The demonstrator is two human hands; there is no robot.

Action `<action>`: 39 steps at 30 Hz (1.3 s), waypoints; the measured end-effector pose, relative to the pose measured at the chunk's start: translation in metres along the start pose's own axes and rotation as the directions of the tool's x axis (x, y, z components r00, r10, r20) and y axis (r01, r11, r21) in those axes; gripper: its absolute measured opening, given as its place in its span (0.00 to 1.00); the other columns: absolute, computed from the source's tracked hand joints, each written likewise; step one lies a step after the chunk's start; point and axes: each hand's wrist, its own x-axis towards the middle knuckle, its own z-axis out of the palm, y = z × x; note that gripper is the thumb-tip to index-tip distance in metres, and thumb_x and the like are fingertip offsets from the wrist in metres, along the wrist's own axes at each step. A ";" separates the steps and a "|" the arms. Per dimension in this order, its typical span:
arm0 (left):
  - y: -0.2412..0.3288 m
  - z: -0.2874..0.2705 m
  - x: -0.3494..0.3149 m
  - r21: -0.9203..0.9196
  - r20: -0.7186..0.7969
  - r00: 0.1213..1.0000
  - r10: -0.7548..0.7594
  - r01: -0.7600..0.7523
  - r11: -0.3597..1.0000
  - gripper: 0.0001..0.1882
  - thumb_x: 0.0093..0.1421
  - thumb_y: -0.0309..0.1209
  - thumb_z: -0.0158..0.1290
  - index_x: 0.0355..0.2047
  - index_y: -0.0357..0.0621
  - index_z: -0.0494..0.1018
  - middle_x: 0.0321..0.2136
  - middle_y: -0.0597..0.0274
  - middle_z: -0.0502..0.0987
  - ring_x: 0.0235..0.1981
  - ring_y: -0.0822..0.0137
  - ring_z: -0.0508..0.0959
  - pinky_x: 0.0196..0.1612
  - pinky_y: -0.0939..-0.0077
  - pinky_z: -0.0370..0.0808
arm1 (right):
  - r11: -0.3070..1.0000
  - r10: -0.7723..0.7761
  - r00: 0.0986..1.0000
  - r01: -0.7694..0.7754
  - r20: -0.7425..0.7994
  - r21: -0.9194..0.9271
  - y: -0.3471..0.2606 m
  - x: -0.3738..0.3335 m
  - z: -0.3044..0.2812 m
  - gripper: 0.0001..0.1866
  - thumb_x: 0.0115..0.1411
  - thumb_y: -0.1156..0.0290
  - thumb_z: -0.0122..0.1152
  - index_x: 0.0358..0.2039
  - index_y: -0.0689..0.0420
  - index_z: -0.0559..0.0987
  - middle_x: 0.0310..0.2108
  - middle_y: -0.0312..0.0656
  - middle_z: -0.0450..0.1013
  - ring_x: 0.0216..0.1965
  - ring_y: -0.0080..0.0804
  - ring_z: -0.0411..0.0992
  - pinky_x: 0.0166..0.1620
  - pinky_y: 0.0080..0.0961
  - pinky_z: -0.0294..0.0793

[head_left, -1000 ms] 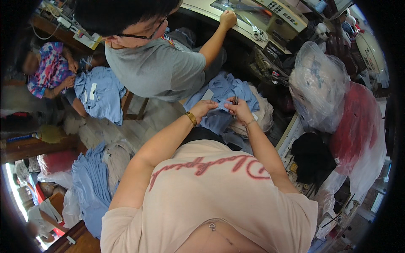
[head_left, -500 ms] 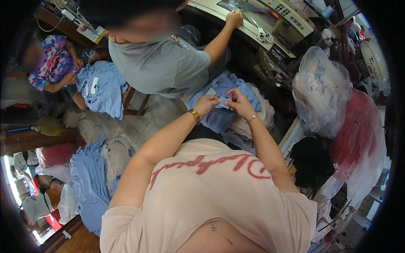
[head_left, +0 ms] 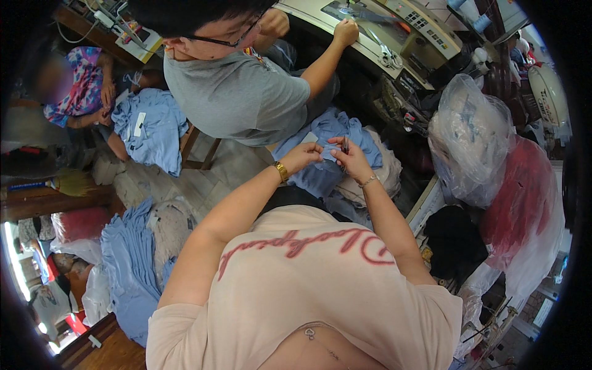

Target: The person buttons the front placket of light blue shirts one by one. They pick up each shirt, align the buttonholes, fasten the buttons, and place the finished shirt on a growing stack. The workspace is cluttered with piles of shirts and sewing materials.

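Our left hand (head_left: 303,157) and right hand (head_left: 351,160), near each other, pinch one small blue cloth piece (head_left: 330,152) over the blue pile (head_left: 354,128); our right perhaps holds one dark tool (head_left: 345,145). Right of the pile we see one clear bag (head_left: 468,139); beyond it, one pair of scissors (head_left: 390,59) on the desk (head_left: 311,11).

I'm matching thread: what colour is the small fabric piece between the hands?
Light blue; the small fabric piece shows best in the head view.
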 end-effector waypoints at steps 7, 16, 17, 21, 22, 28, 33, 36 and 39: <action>0.010 0.002 -0.011 -0.208 -0.055 0.986 -0.156 0.141 0.968 0.10 0.51 0.30 0.50 0.33 0.41 0.72 0.24 0.73 0.70 0.27 0.79 0.66 0.31 0.86 0.60 | 1.000 0.012 0.996 -0.010 -0.093 0.017 0.009 -0.005 -0.012 0.14 0.52 0.74 0.56 0.41 0.57 0.71 0.26 0.28 0.65 0.18 0.12 0.58 0.19 0.10 0.58; 0.008 0.002 -0.023 0.032 -0.128 0.991 0.043 -0.039 0.999 0.11 0.47 0.26 0.55 0.33 0.37 0.73 0.28 0.65 0.74 0.30 0.73 0.72 0.35 0.81 0.67 | 0.961 -0.137 0.991 0.133 0.004 -0.243 0.022 -0.010 -0.002 0.18 0.48 0.75 0.59 0.41 0.57 0.72 0.32 0.31 0.67 0.25 0.21 0.63 0.32 0.14 0.63; 0.004 0.000 -0.024 0.154 -0.130 0.986 0.106 -0.085 0.984 0.12 0.45 0.26 0.56 0.32 0.38 0.73 0.28 0.63 0.74 0.31 0.72 0.73 0.34 0.80 0.67 | 0.974 -0.096 0.995 0.099 0.022 -0.205 0.026 -0.010 0.000 0.17 0.47 0.76 0.59 0.40 0.57 0.72 0.31 0.31 0.68 0.26 0.22 0.63 0.33 0.15 0.63; 0.014 0.007 -0.038 0.499 -0.227 0.940 0.255 -0.113 0.859 0.07 0.44 0.23 0.56 0.26 0.41 0.74 0.26 0.64 0.73 0.26 0.75 0.71 0.29 0.82 0.66 | 0.973 -0.100 0.995 0.093 -0.022 -0.212 0.045 -0.011 0.007 0.11 0.44 0.79 0.57 0.32 0.59 0.73 0.28 0.35 0.69 0.28 0.25 0.66 0.33 0.19 0.65; 0.016 0.008 -0.043 0.555 -0.262 0.908 0.326 -0.135 0.821 0.07 0.42 0.22 0.55 0.25 0.41 0.72 0.25 0.64 0.72 0.25 0.72 0.71 0.29 0.80 0.66 | 0.928 -0.193 0.976 0.150 -0.097 -0.340 0.031 -0.020 0.015 0.09 0.44 0.80 0.57 0.30 0.59 0.73 0.27 0.37 0.69 0.29 0.26 0.66 0.33 0.19 0.65; 0.033 0.021 -0.059 0.766 -0.162 0.666 0.728 -0.381 0.518 0.08 0.37 0.17 0.52 0.17 0.41 0.65 0.22 0.61 0.67 0.26 0.61 0.69 0.28 0.72 0.66 | 0.736 -0.636 0.739 0.491 -0.225 -0.467 0.006 -0.031 0.029 0.06 0.45 0.83 0.52 0.24 0.59 0.71 0.26 0.40 0.68 0.27 0.27 0.66 0.31 0.19 0.66; 0.044 0.025 -0.070 0.816 0.017 0.619 0.785 -0.463 0.347 0.10 0.36 0.17 0.53 0.17 0.42 0.64 0.23 0.61 0.67 0.28 0.59 0.68 0.29 0.70 0.66 | 0.760 -0.627 0.739 0.511 -0.246 -0.401 -0.005 -0.037 0.028 0.06 0.46 0.84 0.51 0.25 0.58 0.71 0.27 0.39 0.68 0.28 0.25 0.66 0.31 0.17 0.66; 0.043 0.023 -0.072 0.813 0.049 0.616 0.786 -0.482 0.326 0.08 0.38 0.18 0.53 0.19 0.43 0.67 0.22 0.61 0.66 0.27 0.59 0.68 0.30 0.71 0.66 | 0.821 -0.554 0.789 0.465 -0.265 -0.331 -0.001 -0.039 0.028 0.05 0.48 0.82 0.52 0.26 0.58 0.71 0.24 0.35 0.67 0.26 0.21 0.65 0.29 0.15 0.65; 0.053 0.033 -0.073 0.576 -0.307 0.828 0.470 -0.231 0.784 0.06 0.43 0.20 0.53 0.24 0.42 0.71 0.23 0.65 0.68 0.27 0.66 0.68 0.31 0.76 0.65 | 0.960 -0.277 0.926 0.280 -0.256 -0.026 0.006 -0.036 0.024 0.04 0.50 0.78 0.55 0.28 0.58 0.70 0.21 0.31 0.64 0.21 0.16 0.62 0.24 0.11 0.61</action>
